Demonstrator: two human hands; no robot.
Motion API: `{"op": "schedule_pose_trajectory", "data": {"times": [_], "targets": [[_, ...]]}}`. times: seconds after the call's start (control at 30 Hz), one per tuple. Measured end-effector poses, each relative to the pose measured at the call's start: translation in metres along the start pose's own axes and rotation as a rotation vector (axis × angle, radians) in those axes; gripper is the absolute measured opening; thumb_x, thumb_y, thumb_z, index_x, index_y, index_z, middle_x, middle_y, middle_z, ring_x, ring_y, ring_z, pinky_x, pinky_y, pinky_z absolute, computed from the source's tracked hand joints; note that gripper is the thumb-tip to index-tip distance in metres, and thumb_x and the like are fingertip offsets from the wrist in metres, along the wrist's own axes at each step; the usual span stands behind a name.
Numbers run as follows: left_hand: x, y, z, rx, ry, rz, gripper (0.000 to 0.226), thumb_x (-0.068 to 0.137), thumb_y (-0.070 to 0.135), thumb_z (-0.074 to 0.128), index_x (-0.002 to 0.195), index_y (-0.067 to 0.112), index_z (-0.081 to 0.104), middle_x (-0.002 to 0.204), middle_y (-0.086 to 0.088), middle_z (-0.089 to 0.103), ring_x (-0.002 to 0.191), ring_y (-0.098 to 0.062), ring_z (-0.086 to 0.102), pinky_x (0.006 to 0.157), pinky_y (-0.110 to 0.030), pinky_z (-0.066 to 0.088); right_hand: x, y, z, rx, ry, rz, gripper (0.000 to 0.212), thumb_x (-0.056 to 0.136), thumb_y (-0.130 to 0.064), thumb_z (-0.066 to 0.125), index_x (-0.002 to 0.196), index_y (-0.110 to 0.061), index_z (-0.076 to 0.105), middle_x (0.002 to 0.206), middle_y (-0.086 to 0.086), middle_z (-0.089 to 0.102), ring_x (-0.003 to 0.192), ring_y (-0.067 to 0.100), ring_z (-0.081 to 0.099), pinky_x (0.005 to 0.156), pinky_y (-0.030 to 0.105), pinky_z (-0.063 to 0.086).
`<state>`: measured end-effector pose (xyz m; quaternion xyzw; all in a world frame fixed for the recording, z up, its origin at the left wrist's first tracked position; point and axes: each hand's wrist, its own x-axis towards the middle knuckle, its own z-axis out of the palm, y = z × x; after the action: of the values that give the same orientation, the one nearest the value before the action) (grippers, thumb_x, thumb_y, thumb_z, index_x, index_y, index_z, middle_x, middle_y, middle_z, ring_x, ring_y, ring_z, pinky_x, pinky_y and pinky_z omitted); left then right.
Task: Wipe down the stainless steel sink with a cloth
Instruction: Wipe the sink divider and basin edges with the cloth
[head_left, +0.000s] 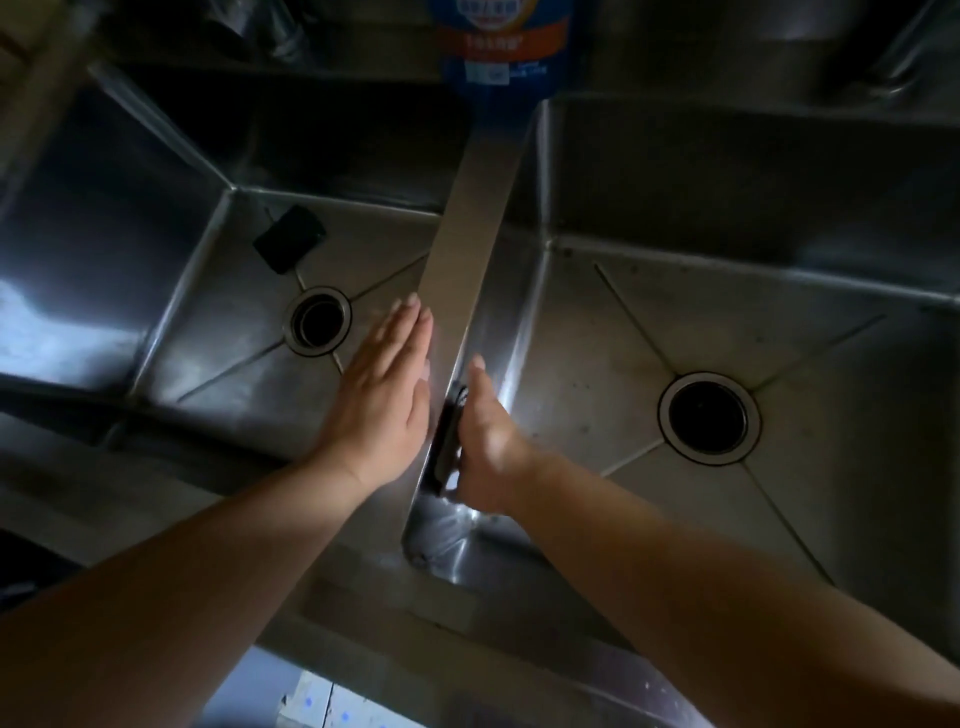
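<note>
A stainless steel double sink fills the view, with a flat divider (470, 218) between its left basin (171, 291) and right basin (831, 332). My left hand (384, 395) is flat with fingers extended, hovering over the left basin and touching the divider's left side. My right hand (485, 441) grips a dark flat object (447, 441) and holds it against the divider's right wall. What this object is cannot be told. A dark square pad (289, 239) lies on the left basin floor near the back. No light-coloured cloth shows.
Each basin has a round drain, the left drain (317, 322) and the right drain (709, 418). A blue and orange labelled bottle (501, 41) stands behind the divider. The sink's front rim (363, 613) runs under my forearms. The lighting is dim.
</note>
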<state>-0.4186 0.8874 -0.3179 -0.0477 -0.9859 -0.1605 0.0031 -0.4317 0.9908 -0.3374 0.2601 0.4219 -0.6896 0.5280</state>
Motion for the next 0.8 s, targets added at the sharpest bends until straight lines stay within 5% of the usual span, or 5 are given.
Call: {"op": "schedule_pose_trajectory", "data": {"times": [0.17,0.33,0.57,0.7,0.8], "targets": [[-0.001,0.002,-0.004,0.042,-0.006,0.060,0.044,0.087,0.005,0.032,0.126,-0.013,0.044,0.135,-0.029,0.041,0.128,-0.042,0.035,0.107,-0.042,0.026,-0.005,-0.007,0.000,0.116,-0.151,-0.080,0.083,0.088,-0.069,0.007,0.137,-0.014,0.043,0.130,-0.003,0.054,0.122,0.014,0.048,0.069,0.020,0.042],[0.000,0.004,-0.006,0.074,-0.036,0.137,0.049,0.083,0.008,0.029,0.123,-0.014,0.045,0.132,-0.031,0.045,0.123,-0.046,0.041,0.107,-0.035,0.021,0.019,-0.006,-0.003,0.257,-0.029,-0.083,0.082,0.088,-0.071,0.013,0.131,-0.012,0.050,0.136,0.014,0.053,0.127,0.026,0.049,0.108,0.035,0.036],[0.001,0.002,-0.004,0.052,-0.031,0.148,0.048,0.084,0.009,0.031,0.125,-0.013,0.044,0.133,-0.030,0.043,0.125,-0.045,0.038,0.107,-0.033,0.019,0.010,0.027,-0.004,-0.008,-0.037,-0.015,0.078,0.087,-0.070,0.014,0.139,-0.017,0.039,0.140,0.004,0.046,0.128,0.018,0.041,0.104,0.033,0.029],[0.001,0.003,-0.005,0.050,-0.032,0.217,0.046,0.082,0.005,0.033,0.122,-0.014,0.047,0.130,-0.031,0.046,0.122,-0.045,0.039,0.106,-0.033,0.023,0.020,0.010,-0.012,0.087,0.013,-0.081,0.073,0.088,-0.070,0.012,0.108,-0.017,0.059,0.104,0.006,0.065,0.102,0.021,0.059,0.096,0.037,0.041],[0.001,0.004,-0.007,0.051,-0.049,0.238,0.046,0.082,0.005,0.033,0.121,-0.014,0.047,0.129,-0.032,0.046,0.121,-0.047,0.040,0.107,-0.033,0.021,0.039,0.006,-0.021,0.209,0.073,-0.050,0.076,0.090,-0.067,0.013,0.129,-0.014,0.050,0.121,0.008,0.060,0.110,0.023,0.058,0.099,0.038,0.043]]}}
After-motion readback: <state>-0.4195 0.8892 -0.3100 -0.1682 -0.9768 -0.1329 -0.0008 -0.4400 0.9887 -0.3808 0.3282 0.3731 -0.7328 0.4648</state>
